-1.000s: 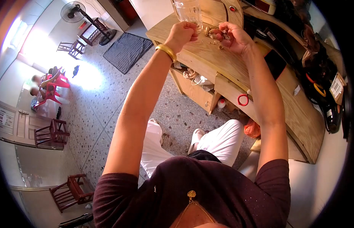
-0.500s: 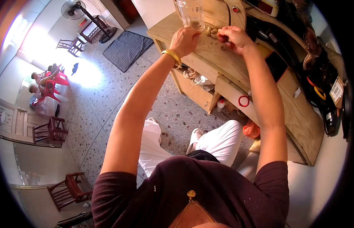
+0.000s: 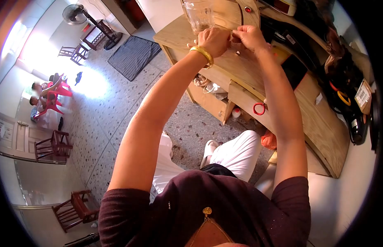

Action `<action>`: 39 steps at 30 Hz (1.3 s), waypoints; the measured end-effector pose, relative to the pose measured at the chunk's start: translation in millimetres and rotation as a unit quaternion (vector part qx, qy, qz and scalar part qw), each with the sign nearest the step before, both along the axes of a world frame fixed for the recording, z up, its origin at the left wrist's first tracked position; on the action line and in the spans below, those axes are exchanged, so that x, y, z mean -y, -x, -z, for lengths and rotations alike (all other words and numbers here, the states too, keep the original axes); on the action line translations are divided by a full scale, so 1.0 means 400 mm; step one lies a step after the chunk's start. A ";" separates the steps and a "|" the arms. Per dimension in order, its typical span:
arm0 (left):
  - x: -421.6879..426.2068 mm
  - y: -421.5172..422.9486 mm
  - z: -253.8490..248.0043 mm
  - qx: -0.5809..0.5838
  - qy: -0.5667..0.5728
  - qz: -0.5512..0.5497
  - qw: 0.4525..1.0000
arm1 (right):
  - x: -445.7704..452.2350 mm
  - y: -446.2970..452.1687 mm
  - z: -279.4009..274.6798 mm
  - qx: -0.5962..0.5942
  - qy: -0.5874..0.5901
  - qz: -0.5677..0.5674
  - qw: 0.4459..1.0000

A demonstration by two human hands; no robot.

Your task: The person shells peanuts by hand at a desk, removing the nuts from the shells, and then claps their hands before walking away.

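Over the wooden desk (image 3: 249,72), my left hand (image 3: 215,42) and my right hand (image 3: 250,38) meet with fingertips pinched together. Whatever lies between the fingers is too small and hidden to make out. Just behind my left hand stands a clear glass jar (image 3: 200,15). A small pale piece (image 3: 238,52) rests on the desk below my right hand. The pile of nuts seen earlier is mostly hidden behind my hands.
An open drawer with a red ring (image 3: 259,108) is at the desk's front. Dark bags and cables lie along the right side. Two people sit on red chairs (image 3: 54,102) far left, near a standing fan (image 3: 75,15) and wooden chairs.
My left hand has moved right, away from the jar's front, and now touches my right hand. My right hand has turned inward and closed to a pinch.
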State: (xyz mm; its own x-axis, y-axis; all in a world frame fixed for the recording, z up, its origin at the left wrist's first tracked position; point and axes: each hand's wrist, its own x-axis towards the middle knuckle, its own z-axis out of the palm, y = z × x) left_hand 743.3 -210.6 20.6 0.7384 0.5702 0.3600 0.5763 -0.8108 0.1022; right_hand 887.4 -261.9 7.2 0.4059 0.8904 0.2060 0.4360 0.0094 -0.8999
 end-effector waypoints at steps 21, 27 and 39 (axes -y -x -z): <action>0.034 0.055 0.040 0.520 0.636 0.273 0.501 | 0.087 0.064 -0.098 -0.330 0.034 -0.179 0.926; 0.032 0.055 0.044 0.508 0.638 0.274 0.509 | 0.077 0.090 -0.080 -0.110 -0.001 -0.165 0.980; 0.036 0.052 0.051 0.495 0.626 0.282 0.533 | 0.042 0.063 -0.042 0.012 -0.055 -0.127 0.990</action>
State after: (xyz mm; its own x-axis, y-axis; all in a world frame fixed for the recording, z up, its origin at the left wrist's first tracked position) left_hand 722.5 -225.1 0.0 0.7215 0.6082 0.3309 -0.5610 0.2334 0.7942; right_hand 862.1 -278.5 24.0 0.1644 0.9350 0.3143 0.4286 0.2192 -0.8765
